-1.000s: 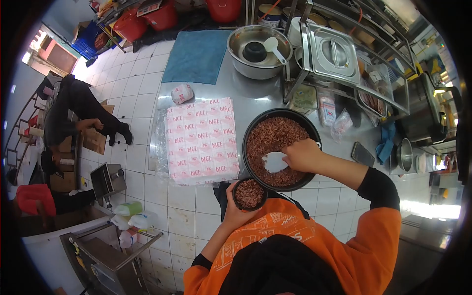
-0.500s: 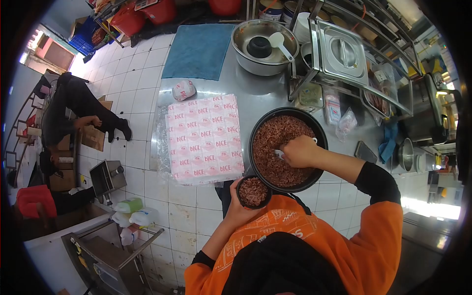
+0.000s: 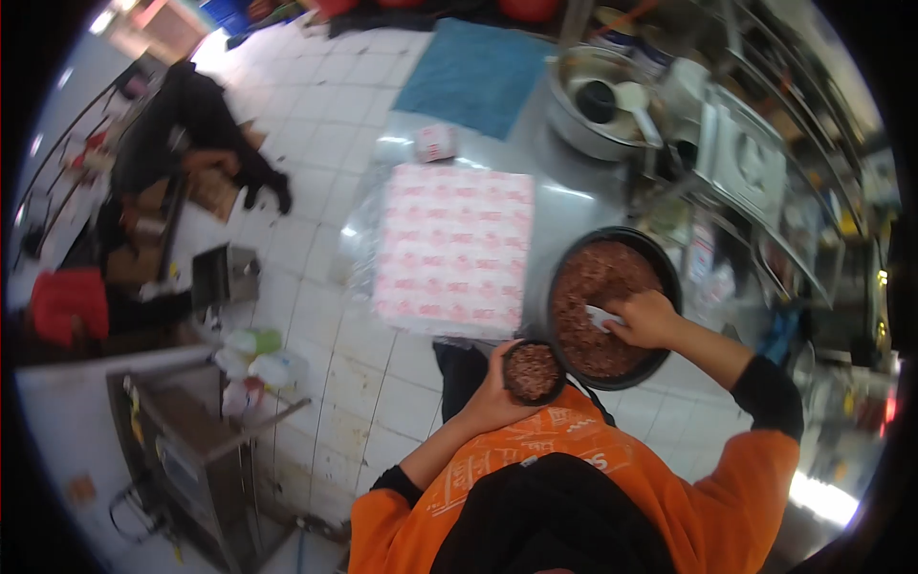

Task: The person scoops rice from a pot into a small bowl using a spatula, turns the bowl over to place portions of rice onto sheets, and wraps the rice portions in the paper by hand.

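Observation:
My left hand [image 3: 490, 402] is wrapped round a small black bowl [image 3: 548, 399] filled with reddish-brown rice, held beside the large pot. My right hand [image 3: 645, 320] is closed on a white spoon [image 3: 600, 317], its handle mostly hidden in my fingers. The spoon rests against the rice [image 3: 604, 272] inside the large black pot [image 3: 668, 263], which sits at the near edge of the steel table. To the left of the pot lies a stack of printed white-and-red wrapping paper [image 3: 454, 251]. Behind that stack sits a small wrapped packet [image 3: 435, 143].
A blue cloth [image 3: 473, 78] covers the table's far end. Near it, a metal pot [image 3: 583, 137] holds a black bowl and a white paddle. A rack with a lidded steel pan [image 3: 751, 153] flanks the right side. Another person [image 3: 191, 120] is at far left.
The head view has turned, so the table appears shifted to the right and blurred. More of the white spoon shows below my right hand. The left hand keeps hold of the small bowl.

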The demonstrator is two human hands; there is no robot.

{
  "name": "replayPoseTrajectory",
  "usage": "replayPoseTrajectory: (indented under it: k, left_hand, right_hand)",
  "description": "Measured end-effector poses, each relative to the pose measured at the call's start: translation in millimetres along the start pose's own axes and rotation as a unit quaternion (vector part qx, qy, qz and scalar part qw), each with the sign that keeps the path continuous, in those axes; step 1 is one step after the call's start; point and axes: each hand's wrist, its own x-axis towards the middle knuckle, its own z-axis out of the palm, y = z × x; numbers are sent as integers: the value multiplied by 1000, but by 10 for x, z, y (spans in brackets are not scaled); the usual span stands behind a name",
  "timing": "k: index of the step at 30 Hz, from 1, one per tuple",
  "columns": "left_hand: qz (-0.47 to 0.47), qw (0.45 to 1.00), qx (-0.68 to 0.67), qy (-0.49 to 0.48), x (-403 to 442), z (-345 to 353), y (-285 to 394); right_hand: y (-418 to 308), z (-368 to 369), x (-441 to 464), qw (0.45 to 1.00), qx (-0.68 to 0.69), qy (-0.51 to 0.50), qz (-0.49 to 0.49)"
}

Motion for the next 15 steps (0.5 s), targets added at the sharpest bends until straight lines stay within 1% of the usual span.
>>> replayPoseTrajectory:
  k: [1,2,4,6,8,11,12,14,15]
  left_hand:
    - [8,1000,4,-2,7,-9,8]
    - [15,1000,9,-4,6,-32,18]
    - [2,1000,16,-4,-15,-96,155]
    - [-8,1000,16,-7,-42,-120,188]
    - [-14,1000,6,-18,-39,-114,162]
    - [-7,999,-29,-28,-63,-132,152]
    - [-5,999,-43,-30,-73,-118,119]
    - [6,999,-29,-20,-91,-102,48]
    - [6,1000,-21,-15,-101,-98,92]
  right_hand:
    - [8,25,24,1000,-7,-1,-1]
    - [-39,-19,29,1000,15,17,-2]
    - [-53,-44,62,999,47,0,12]
    - [-48,-20,83,997,67,22,-8]
    - [-26,11,66,995,86,40,-8]
    - [-84,-54,51,997,77,20,-11]
    - [-75,-46,32,997,71,32,-18]
    - [-65,-20,27,996,62,55,-37]
    - [-84,-42,20,997,52,49,-31]
